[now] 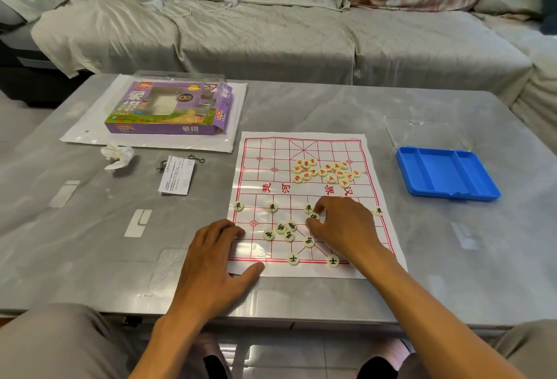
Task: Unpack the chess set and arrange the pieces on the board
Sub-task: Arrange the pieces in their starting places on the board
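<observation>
A white paper chess board (304, 149) with red lines lies on the grey table. Several red-lettered round pieces (327, 170) sit heaped on its far half. Black-lettered pieces stand on the near half: soldiers in a row (272, 207), a loose cluster (281, 230), two advisors on the near line (293, 259). My right hand (343, 228) is over the near half and pinches a black-lettered piece (314, 216) between thumb and fingers. My left hand (217, 255) lies flat with straight fingers on the board's near left corner.
A purple chess box (168, 107) sits on a white plastic bag at the far left. A crumpled tissue (117, 156), a leaflet (177, 175) and small metal hooks lie beside it. A blue tray (446, 172) and a clear lid (422, 134) are on the right. A sofa stands behind.
</observation>
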Motion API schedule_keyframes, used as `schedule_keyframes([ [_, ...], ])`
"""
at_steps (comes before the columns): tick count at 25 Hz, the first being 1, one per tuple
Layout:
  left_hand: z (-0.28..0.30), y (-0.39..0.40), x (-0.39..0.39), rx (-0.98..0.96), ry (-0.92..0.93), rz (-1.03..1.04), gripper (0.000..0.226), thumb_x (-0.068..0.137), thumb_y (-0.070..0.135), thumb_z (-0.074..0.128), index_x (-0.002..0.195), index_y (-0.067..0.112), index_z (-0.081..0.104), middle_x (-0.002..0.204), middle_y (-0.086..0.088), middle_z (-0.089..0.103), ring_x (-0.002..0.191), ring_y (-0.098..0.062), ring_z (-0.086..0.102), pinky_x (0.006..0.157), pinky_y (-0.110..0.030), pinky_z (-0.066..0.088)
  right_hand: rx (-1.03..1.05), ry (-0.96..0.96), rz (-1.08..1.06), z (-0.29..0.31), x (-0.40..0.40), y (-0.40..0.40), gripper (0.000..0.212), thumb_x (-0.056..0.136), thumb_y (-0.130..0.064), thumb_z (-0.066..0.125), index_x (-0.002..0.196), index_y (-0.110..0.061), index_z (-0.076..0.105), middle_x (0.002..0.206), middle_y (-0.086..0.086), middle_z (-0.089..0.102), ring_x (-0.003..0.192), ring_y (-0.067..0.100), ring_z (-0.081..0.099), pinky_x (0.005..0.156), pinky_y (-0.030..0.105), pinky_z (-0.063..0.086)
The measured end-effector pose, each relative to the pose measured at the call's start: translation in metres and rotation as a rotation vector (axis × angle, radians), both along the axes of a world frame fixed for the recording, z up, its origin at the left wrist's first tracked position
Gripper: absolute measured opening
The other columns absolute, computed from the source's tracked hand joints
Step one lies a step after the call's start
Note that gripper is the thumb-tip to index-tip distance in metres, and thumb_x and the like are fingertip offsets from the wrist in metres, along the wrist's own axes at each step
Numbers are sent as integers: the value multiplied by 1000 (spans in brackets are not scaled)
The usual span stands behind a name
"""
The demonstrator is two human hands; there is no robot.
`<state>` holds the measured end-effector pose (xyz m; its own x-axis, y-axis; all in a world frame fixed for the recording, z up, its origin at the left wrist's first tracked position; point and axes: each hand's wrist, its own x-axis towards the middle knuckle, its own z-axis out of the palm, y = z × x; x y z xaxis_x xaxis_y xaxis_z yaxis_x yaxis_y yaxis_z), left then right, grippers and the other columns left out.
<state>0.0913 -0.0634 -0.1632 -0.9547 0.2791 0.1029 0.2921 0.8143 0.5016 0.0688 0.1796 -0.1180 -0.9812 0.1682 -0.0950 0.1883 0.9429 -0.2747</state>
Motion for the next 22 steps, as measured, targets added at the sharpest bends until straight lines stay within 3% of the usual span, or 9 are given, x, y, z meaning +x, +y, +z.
schedule_keyframes([
  [4, 5, 1, 1, 49, 13, -1, 60, 67, 69, 61, 114, 37, 42, 121, 22, 42, 107, 4, 33, 85, -15, 34, -60, 16, 16, 14, 1, -7, 34, 86, -53, 58, 112, -31, 63, 107, -7, 68, 87, 8, 55, 81, 23, 45],
  [11, 8, 2, 4, 99, -10, 56, 64, 64, 66, 69, 112, 39, 36, 109, 21, 37, 99, -3, 42, 81, -15, 35, -86, 41, 304, 5, -23, -82, 32, 86, -45, 61, 111, -25, 66, 115, -1, 67, 101, 17, 61, 83, 27, 45],
  [22, 4, 2, 3, 92, 4, 54, 60, 65, 67, 66, 108, 37, 38, 109, 18, 41, 99, -4, 43, 81, -17, 37, -93, 35, 283, -7, -25, -85, 34, 88, -45, 59, 115, -26, 64, 116, -2, 67, 101, 16, 61, 80, 24, 42],
])
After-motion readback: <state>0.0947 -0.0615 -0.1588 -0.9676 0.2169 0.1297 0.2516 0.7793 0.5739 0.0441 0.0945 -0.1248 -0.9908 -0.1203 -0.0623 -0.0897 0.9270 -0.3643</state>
